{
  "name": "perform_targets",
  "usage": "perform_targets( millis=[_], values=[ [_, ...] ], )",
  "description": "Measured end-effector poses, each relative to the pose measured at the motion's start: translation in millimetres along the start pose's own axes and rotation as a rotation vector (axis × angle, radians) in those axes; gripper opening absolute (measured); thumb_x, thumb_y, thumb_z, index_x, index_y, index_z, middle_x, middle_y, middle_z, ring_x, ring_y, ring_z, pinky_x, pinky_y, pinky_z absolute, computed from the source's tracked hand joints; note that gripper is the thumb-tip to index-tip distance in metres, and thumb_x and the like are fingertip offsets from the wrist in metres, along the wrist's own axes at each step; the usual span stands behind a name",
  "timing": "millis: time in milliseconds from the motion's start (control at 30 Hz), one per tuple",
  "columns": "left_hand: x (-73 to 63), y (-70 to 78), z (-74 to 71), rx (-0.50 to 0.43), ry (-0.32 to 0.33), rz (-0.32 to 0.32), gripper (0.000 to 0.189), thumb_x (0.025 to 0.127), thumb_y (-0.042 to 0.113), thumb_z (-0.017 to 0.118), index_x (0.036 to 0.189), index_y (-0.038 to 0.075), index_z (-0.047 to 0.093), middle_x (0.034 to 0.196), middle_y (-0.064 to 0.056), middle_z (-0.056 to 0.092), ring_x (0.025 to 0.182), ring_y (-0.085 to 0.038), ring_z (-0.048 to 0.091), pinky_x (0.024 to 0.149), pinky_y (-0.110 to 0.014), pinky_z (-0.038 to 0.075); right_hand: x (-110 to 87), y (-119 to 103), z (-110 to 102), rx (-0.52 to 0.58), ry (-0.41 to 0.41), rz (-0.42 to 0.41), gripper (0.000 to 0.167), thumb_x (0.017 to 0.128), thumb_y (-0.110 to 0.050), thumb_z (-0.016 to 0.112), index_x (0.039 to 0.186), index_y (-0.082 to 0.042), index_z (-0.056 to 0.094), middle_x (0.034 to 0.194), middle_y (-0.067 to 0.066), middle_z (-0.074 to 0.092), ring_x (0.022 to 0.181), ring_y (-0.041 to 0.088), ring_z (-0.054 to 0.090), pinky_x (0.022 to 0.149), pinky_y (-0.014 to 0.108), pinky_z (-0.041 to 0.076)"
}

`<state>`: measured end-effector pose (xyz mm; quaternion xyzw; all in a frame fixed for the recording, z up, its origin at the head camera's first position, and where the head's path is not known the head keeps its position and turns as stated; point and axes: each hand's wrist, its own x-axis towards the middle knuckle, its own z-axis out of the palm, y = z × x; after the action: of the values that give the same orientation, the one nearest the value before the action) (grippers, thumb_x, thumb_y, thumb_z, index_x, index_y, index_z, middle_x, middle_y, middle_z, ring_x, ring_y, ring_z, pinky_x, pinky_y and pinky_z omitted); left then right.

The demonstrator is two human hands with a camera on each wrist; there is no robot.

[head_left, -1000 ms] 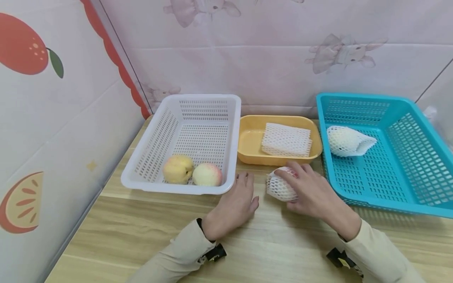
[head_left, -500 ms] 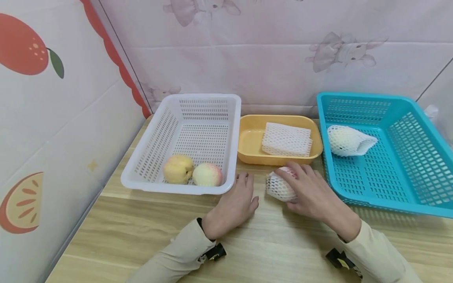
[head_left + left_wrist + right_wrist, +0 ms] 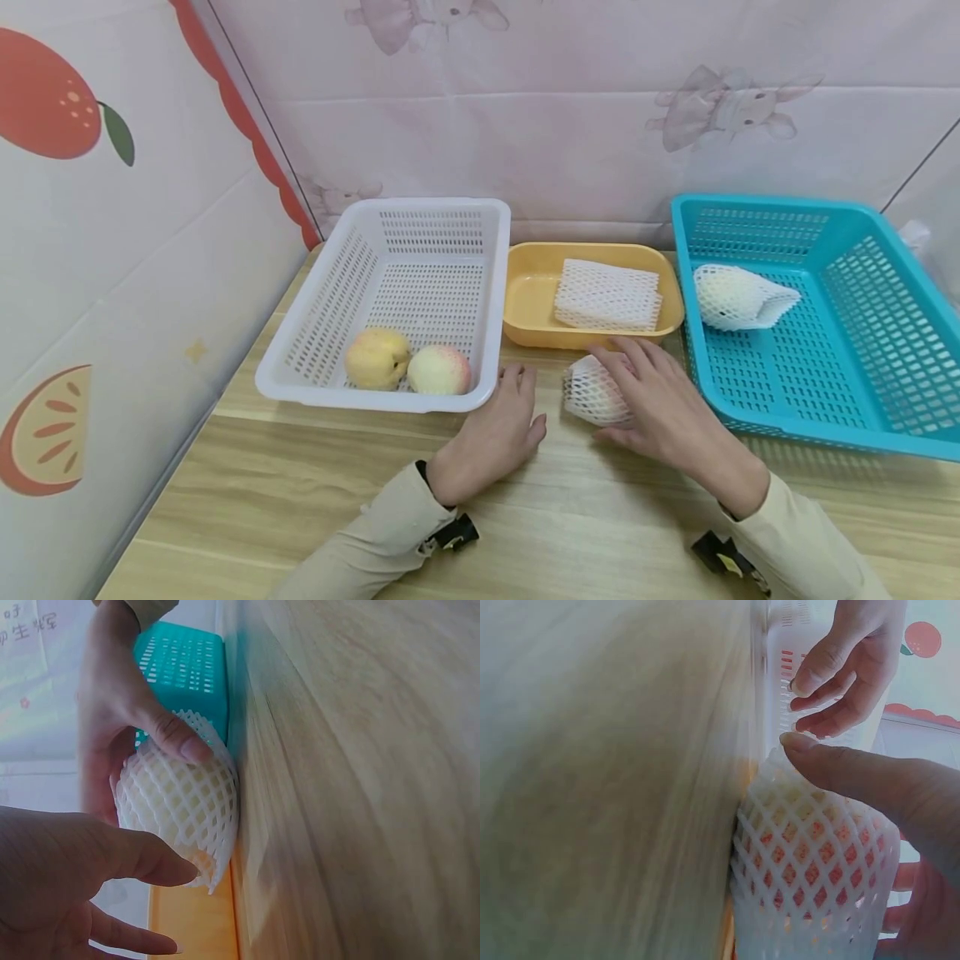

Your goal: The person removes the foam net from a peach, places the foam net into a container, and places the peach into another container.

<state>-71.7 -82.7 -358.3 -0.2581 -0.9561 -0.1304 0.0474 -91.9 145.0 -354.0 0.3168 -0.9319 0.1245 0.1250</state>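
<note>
On the table, a peach in a white foam net lies between the two hands. My right hand reaches over its right side; in the right wrist view the thumb lies along the netting and the fingers pass round the far side. Reddish skin shows through the mesh there. My left hand rests beside the front right corner of the white basket, its fingers loosely extended and holding nothing. In the left wrist view, its thumb overlaps the lower end of the netted peach.
Two bare peaches sit in the white basket. Behind the hands, a yellow tray holds flat foam nets. The teal basket at right contains another netted fruit. A patterned wall covering stands behind.
My right hand has shifted slightly on the netted peach, its thumb moving left and its fingers now covering the reddish patch. The left hand has stayed nearly still.
</note>
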Motion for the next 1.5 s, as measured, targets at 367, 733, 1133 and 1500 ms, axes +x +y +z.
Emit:
perform_targets(
  millis=[367, 733, 1133, 1500],
  values=[
    [0.8, -1.5, -0.6, 0.007, 0.001, -0.003, 0.049, 0.092, 0.02, 0.062, 0.127, -0.011, 0.044, 0.119, -0.022, 0.048, 0.107, -0.027, 0.054, 0.089, -0.032, 0.05, -3.0, 1.8, 2.2, 0.063, -0.042, 0.073, 0.106, 0.059, -0.033, 0.093, 0.144, -0.005, 0.037, 0.138, 0.024, 0.041, 0.122, 0.046, 0.041, 0.094, 0.064, 0.038],
    [2.4, -2.5, 1.6, -0.002, 0.002, 0.013, 0.05, 0.092, 0.019, 0.062, 0.127, -0.011, 0.044, 0.122, -0.022, 0.047, 0.111, -0.028, 0.052, 0.094, -0.033, 0.047, -3.4, 3.7, 6.4, 0.134, -0.058, 0.097, 0.103, 0.058, -0.017, 0.093, 0.143, -0.006, 0.036, 0.133, 0.025, 0.044, 0.109, 0.046, 0.052, 0.089, 0.061, 0.044],
    [4.1, -0.9, -1.6, 0.009, -0.038, 0.032, 0.053, 0.094, 0.022, 0.059, 0.132, -0.01, 0.043, 0.128, -0.022, 0.049, 0.119, -0.033, 0.047, 0.102, -0.039, 0.04, -1.8, 5.3, 7.0, 0.184, -0.018, 0.096, 0.097, 0.053, -0.016, 0.093, 0.137, -0.007, 0.045, 0.127, 0.021, 0.049, 0.105, 0.04, 0.056, 0.083, 0.057, 0.049],
    [2.3, 4.7, -5.2, 0.083, 0.071, 0.182, 0.034, 0.095, 0.008, 0.053, 0.127, -0.003, 0.05, 0.114, -0.014, 0.057, 0.102, -0.026, 0.056, 0.093, -0.036, 0.045, -3.0, -1.7, -0.2, 0.141, 0.066, 0.052, 0.097, 0.052, -0.021, 0.092, 0.137, -0.014, 0.045, 0.128, 0.016, 0.05, 0.103, 0.035, 0.055, 0.079, 0.053, 0.051]
  ],
)
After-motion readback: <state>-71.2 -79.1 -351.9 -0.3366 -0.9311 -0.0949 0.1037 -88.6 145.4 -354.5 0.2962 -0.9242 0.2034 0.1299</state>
